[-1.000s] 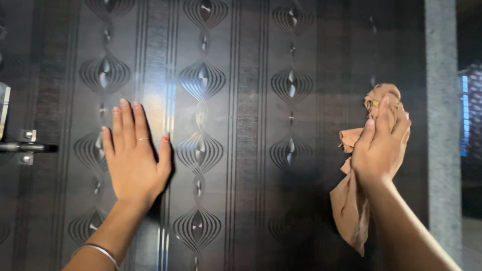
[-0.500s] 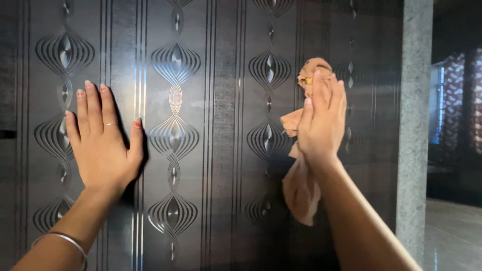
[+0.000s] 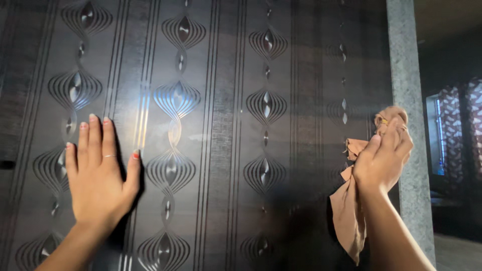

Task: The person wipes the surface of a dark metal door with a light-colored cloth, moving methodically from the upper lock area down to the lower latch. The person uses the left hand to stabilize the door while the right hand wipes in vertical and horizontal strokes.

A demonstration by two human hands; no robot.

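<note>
Head view, one frame: your left hand (image 3: pixel 98 183) lies flat on the dark patterned door panel (image 3: pixel 226 150), palm against the surface, fingers (image 3: pixel 94 143) straight and close together, pointing up, thumb spread out to the right. Nothing is held in it; its grip is open, pressed to the panel. A thin ring sits on one finger, and the nails are painted red. Your right hand (image 3: pixel 384 160) is at the panel's right edge, at about the same height as the left and well apart from it. Its grip is closed on a tan cloth (image 3: pixel 351 211): the fingers curl over a bunched part of the cloth at the top and press it against the surface, while the rest hangs loose below the wrist, down past the forearm. The cloth is therefore in your right hand, against the right margin of the panel, just beside a grey stone pillar (image 3: pixel 404 85) that runs vertically along that edge. The panel is glossy, with vertical grooved lines and repeated oval relief motifs in columns; a bright reflection shows between the hands, nearer the left. Right of the pillar the space is dark, with a window (image 3: pixel 437 135) and a patterned curtain (image 3: pixel 469 125) partly visible.
</note>
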